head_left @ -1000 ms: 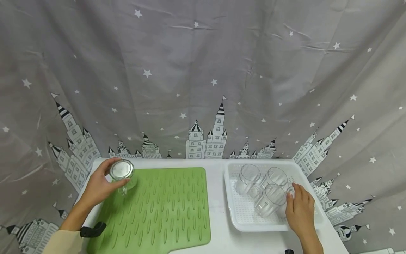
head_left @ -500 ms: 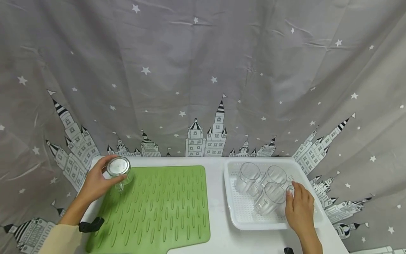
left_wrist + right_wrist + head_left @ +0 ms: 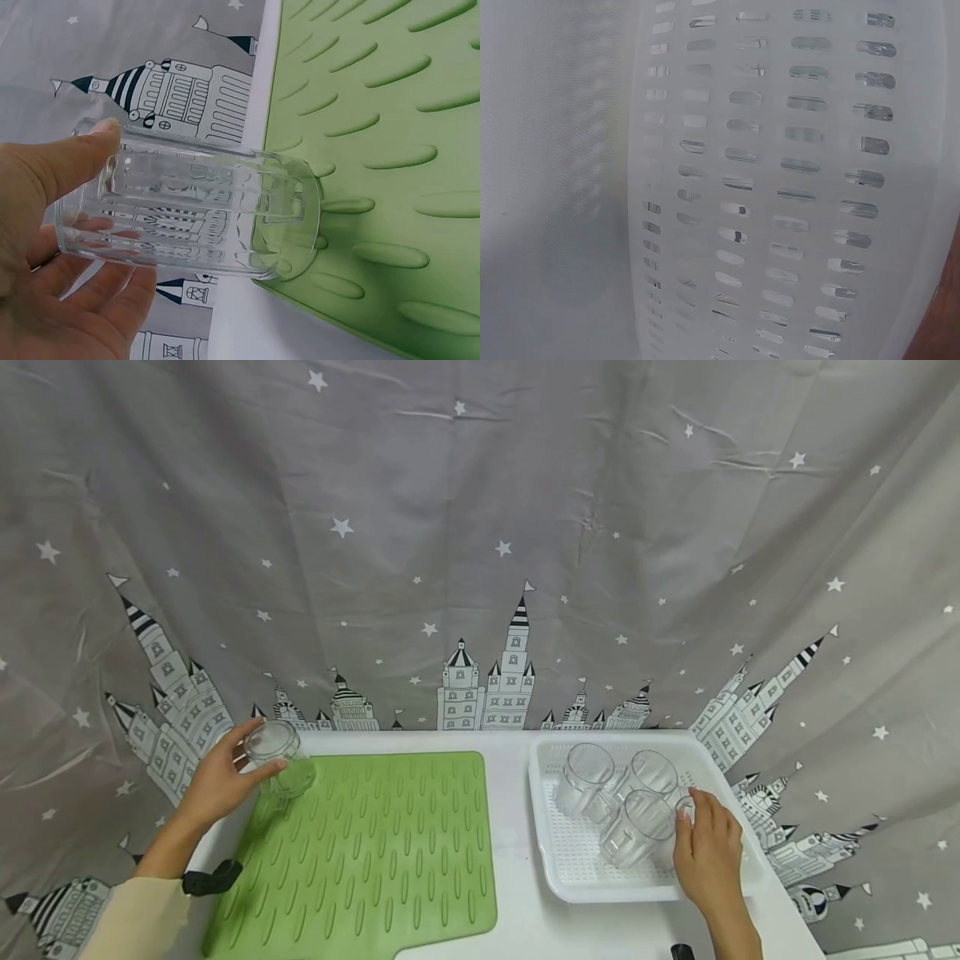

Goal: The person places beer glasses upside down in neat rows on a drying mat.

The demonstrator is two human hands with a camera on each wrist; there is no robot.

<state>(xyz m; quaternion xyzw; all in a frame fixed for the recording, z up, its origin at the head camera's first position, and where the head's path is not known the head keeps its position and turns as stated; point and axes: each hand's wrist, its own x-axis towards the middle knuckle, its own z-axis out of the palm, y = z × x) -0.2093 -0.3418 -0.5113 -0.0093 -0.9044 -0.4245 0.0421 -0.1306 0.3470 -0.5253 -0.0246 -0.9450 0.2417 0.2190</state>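
Note:
Over the far left corner of a green ridged mat (image 3: 375,843), my left hand (image 3: 219,783) grips a clear glass mug (image 3: 272,742) upside down, base up. In the left wrist view the thumb lies on one side of the mug (image 3: 187,202) and the fingers on the other; its rim is at the mat's edge, and I cannot tell if it touches. My right hand (image 3: 708,856) reaches into a white basket (image 3: 551,868) and holds another glass mug (image 3: 686,807) at its rim, mostly hidden by the hand. Several upright glass mugs (image 3: 588,777) stand beside it.
The mat and basket lie on a white table (image 3: 517,860), with a strip of tabletop between them. Behind hangs a grey curtain (image 3: 390,593) printed with castles and stars. The right wrist view is filled mostly by the basket's slotted side wall (image 3: 769,176).
My left hand and its mug have shifted slightly left and away from me; the mug's base has tilted a little. My right hand stays at the basket in the same pose.

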